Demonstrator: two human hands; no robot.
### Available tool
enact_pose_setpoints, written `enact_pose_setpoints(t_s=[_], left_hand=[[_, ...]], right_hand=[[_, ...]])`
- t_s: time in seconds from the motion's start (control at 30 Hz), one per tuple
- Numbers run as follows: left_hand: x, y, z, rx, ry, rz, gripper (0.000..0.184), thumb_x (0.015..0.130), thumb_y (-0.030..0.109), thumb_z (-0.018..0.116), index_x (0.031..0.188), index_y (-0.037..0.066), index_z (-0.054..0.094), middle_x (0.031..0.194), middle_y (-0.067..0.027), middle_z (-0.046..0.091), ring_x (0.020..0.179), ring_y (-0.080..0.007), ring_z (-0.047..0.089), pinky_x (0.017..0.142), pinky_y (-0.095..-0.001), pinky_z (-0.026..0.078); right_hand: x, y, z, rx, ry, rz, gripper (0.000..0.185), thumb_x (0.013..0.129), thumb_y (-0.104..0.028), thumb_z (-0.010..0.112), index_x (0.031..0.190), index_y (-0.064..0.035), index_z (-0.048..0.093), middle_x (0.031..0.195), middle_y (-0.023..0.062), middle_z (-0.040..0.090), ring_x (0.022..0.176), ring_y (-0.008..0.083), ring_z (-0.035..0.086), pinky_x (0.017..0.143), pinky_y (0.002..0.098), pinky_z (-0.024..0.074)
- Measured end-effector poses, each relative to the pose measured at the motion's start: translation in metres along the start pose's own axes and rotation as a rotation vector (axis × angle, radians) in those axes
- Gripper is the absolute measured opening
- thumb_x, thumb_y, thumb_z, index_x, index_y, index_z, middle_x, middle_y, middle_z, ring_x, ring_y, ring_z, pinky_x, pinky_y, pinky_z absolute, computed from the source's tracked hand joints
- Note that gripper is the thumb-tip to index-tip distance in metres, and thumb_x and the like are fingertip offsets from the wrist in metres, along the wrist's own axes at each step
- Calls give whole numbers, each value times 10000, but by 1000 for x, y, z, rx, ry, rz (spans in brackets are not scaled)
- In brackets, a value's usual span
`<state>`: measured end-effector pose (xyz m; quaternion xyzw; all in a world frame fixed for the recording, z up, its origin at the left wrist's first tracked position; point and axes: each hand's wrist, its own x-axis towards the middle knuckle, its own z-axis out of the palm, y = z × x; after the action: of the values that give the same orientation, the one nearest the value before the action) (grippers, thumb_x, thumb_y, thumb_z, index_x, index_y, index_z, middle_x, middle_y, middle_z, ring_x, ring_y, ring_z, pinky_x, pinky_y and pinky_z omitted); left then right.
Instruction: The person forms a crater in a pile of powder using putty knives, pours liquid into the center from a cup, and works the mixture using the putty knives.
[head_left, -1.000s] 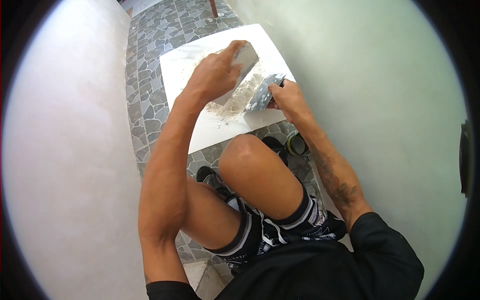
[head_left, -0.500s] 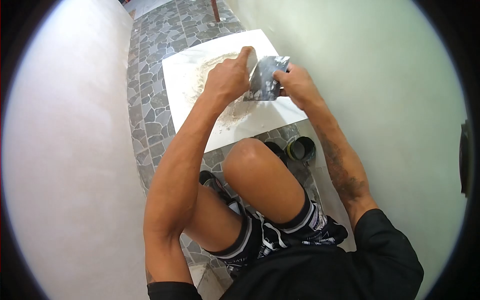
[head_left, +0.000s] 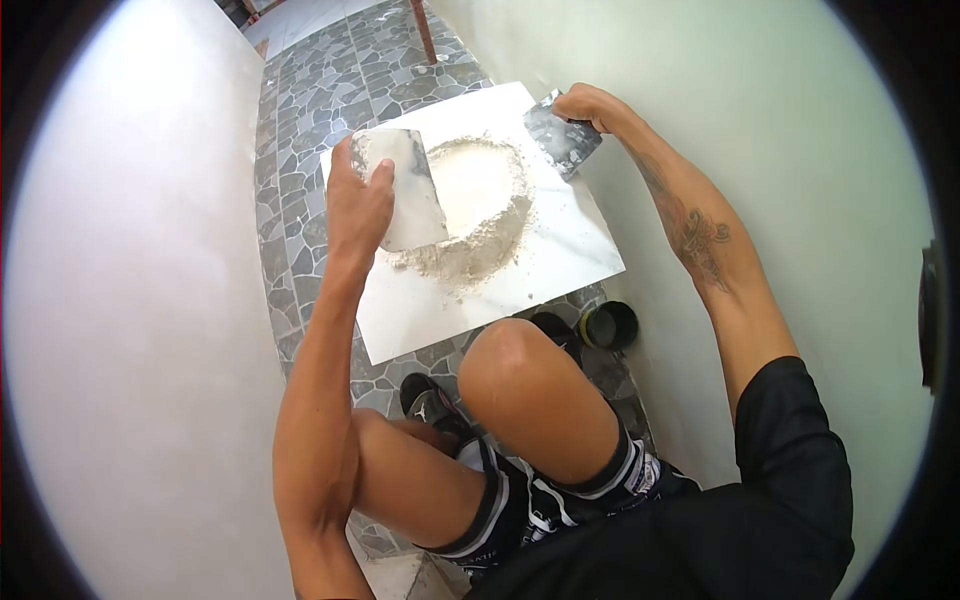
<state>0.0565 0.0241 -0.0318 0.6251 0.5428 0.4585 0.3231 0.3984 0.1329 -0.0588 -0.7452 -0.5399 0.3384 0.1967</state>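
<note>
My left hand (head_left: 360, 200) grips a flat, powder-smeared scraper blade (head_left: 412, 200) at the left side of a white board. In my right hand (head_left: 590, 108) is a second scraper (head_left: 562, 140), grey with white smears, held over the board's far right edge. Between the two blades lies a ring of pale powder (head_left: 490, 245) with a smooth, light pool (head_left: 475, 185) in its middle. The white board (head_left: 575, 245) under it lies on the floor before my knees. The left blade covers part of the ring's left side.
A dark round tub (head_left: 608, 326) stands on the stone-patterned floor (head_left: 310, 120) near the board's front right corner. Pale walls close in on the left (head_left: 150, 300) and right (head_left: 820, 200). A reddish-brown leg (head_left: 423, 35) rises beyond the board.
My hands have moved apart from the middle of the board. The left went left with its blade now facing up to view; the right went up and right, its scraper turned. The powder ring is uncovered.
</note>
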Motion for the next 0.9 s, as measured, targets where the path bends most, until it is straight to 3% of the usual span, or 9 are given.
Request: enact_pose_setpoints(t_s=[0.1, 0.2, 0.3, 0.33, 0.43, 0.53, 0.73, 0.9], left_hand=[[0, 4, -2, -71, -26, -83, 568, 914, 100, 601, 1422, -37, 385, 1136, -191, 636, 898, -194, 661, 770, -332, 540], [1, 2, 1, -157, -22, -46, 573, 918, 89, 594, 1428, -47, 373, 1135, -192, 633, 883, -183, 662, 744, -314, 544], [3, -1, 2, -148, -39, -60, 572, 917, 91, 597, 1420, -64, 372, 1147, -197, 629, 912, -204, 662, 776, -323, 546], [4, -2, 3, -136, -23, -58, 570, 918, 93, 596, 1417, -68, 373, 1152, -198, 627, 924, -209, 661, 784, -324, 545], [9, -10, 5, -93, 20, -41, 564, 919, 94, 597, 1409, -78, 375, 1166, -202, 621, 959, -222, 656, 809, -329, 541], [14, -16, 4, -101, 37, -32, 565, 917, 88, 605, 1406, -80, 376, 1179, -207, 617, 982, -231, 653, 833, -331, 538], [14, -15, -6, -109, 73, -12, 553, 943, 108, 611, 1421, -32, 371, 1145, -182, 647, 931, -196, 675, 781, -321, 566], [11, -8, -12, -133, 75, -60, 570, 914, 76, 615, 1408, -79, 375, 1193, -211, 616, 1009, -231, 654, 844, -332, 539]], right_hand=[[17, -7, 7, -77, -25, -69, 169, 712, -148, 559, 710, 20, 561, 686, 63, 480, 568, 168, 377, 454, 384, 241], [15, -25, 6, -215, -87, -117, 321, 753, -215, 588, 803, 99, 630, 778, 153, 604, 678, 246, 530, 577, 432, 422], [19, -38, 18, -252, -139, -304, 347, 739, -214, 582, 846, 108, 655, 803, 179, 643, 690, 263, 561, 610, 435, 441], [12, -44, 21, -240, -134, -320, 366, 728, -198, 560, 874, 123, 661, 827, 224, 662, 726, 303, 604, 653, 445, 468], [25, -48, 33, -289, -144, -433, 351, 720, -179, 549, 883, 110, 663, 854, 251, 668, 778, 350, 642, 699, 457, 497], [15, -58, 34, -458, -76, -566, 339, 726, -174, 551, 907, 82, 680, 904, 270, 678, 839, 380, 667, 735, 471, 516], [-6, -70, 39, -575, -42, -553, 367, 736, -164, 568, 1035, 22, 671, 921, 229, 691, 865, 354, 675, 789, 430, 524], [-28, -75, 36, -620, -37, -549, 325, 719, -135, 584, 961, 51, 691, 909, 253, 694, 866, 379, 682, 768, 438, 536]])
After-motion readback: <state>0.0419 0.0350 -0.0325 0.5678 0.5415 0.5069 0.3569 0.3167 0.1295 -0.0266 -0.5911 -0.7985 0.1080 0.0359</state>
